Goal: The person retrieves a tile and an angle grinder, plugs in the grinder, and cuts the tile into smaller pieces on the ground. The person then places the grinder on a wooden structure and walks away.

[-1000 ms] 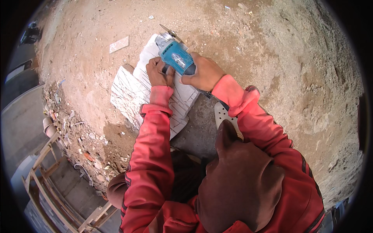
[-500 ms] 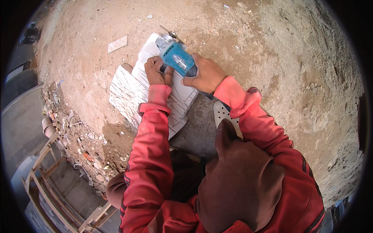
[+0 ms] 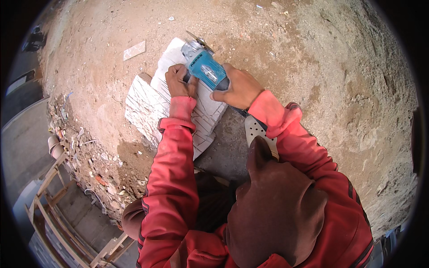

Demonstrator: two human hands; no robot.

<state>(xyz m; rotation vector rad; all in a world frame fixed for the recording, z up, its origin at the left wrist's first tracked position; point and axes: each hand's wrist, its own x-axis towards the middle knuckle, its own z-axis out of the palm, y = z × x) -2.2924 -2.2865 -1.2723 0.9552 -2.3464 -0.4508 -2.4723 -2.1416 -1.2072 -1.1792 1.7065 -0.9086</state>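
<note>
A teal angle grinder (image 3: 206,70) with a silver head and a thin disc (image 3: 199,41) is held over a white, scored slab (image 3: 166,58) on the ground. My right hand (image 3: 241,86) wraps round the rear of its body. My left hand (image 3: 178,81) is closed on the dark side handle, which shows only in part between the fingers. The disc sits just past the slab's far end; whether it touches anything I cannot tell. More white slab pieces with many cut lines (image 3: 143,109) lie under and beside my left forearm.
A small flat tile piece (image 3: 134,51) lies on the dirt to the far left. Rubble (image 3: 105,156) is strewn at the left, near a wooden frame (image 3: 62,219). My foot in a pale holed clog (image 3: 255,129) stands by the slab. Rough earth rises at the right.
The grinder has shifted very slightly to the right and turned a little, and my right hand has moved with it. My left hand keeps its grip.
</note>
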